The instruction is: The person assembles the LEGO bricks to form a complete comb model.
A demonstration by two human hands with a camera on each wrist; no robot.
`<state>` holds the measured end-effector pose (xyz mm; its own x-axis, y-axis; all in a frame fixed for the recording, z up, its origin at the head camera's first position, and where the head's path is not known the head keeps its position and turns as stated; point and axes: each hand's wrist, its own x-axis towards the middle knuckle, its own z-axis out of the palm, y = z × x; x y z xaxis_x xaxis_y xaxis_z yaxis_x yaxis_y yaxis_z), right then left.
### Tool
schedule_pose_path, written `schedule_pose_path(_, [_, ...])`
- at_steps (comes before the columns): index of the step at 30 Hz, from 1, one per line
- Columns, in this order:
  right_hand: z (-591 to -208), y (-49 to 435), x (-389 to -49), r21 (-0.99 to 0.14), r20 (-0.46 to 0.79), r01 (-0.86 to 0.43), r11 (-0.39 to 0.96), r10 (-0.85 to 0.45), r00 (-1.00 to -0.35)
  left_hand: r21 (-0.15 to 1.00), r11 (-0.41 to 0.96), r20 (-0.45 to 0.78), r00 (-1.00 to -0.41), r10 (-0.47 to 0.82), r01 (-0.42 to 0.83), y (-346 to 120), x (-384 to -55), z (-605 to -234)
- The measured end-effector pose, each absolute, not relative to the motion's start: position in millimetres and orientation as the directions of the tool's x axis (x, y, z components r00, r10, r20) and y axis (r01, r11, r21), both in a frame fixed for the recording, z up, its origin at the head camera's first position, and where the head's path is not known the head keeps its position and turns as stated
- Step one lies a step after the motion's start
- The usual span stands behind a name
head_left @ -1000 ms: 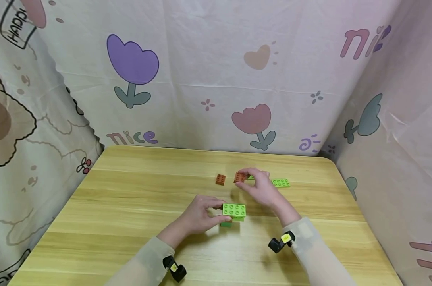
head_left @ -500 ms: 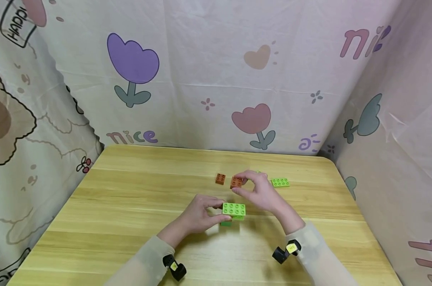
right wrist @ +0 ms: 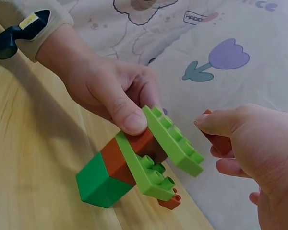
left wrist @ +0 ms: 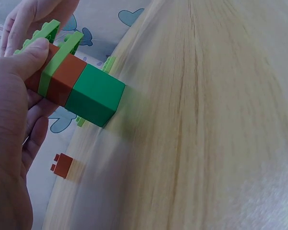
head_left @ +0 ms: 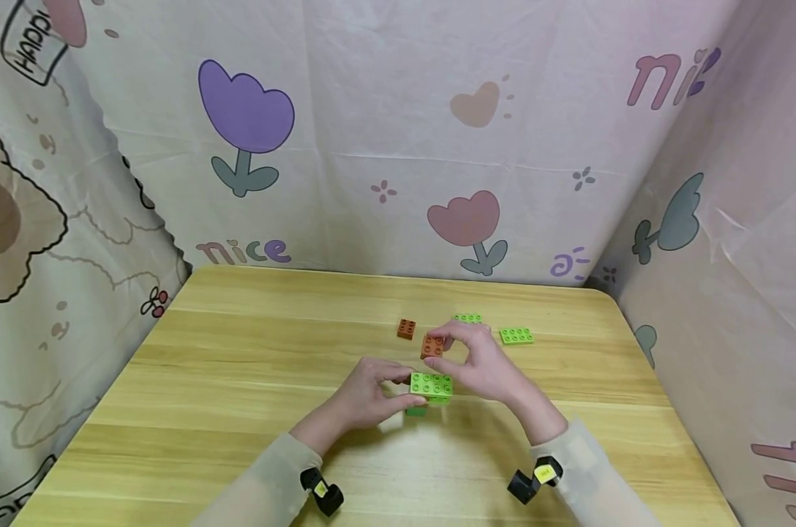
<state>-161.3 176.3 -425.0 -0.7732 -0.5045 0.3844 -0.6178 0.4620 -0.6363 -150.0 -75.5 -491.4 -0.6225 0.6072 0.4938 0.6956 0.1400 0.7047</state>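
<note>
My left hand holds a stack of toy building bricks, thumb on its near side. From the bottom the stack runs dark green brick, orange-brown brick, thin light green plate, orange-brown brick, and a light green plate on top; both plates jut out to one side. My right hand pinches a loose orange-brown brick between thumb and fingers. That brick is just behind and above the stack, apart from it. In the right wrist view the right fingers hide part of the loose brick.
Another orange-brown brick lies farther back on the wooden table. Two light green plates lie back right: one plate in full view, the other plate partly behind my right hand. Patterned cloth hangs behind the table and at both sides.
My right hand has brought its orange-brown brick nearer and slightly left, toward the stack. One light green plate behind it shows more now. The left hand and stack have stayed in place.
</note>
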Motion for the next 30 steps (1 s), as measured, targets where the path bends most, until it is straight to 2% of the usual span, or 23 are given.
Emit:
schedule_pose_path(7, [-424.4, 176.6, -153.6, -0.624, 0.407, -0.658, 0.421, -0.544, -0.734, 0.703, 0.151, 0.491, -0.628, 0.604, 0.695, -75.1, -150.0, -492.5])
schedule_pose_path(19, [-426.3, 171.0, -143.6, -0.611, 0.401, -0.679, 0.408, -0.58, -0.709, 0.652, 0.137, 0.55, -0.59, 0.592, 0.746, -75.1, -149.6, -491.6])
schedule_pose_path(30, [-429.7, 166.1, -138.1, -0.622, 0.39, -0.682, 0.384, -0.603, -0.696, 0.659, 0.144, 0.542, -0.599, 0.59, 0.738, -75.0, -149.1, -492.0])
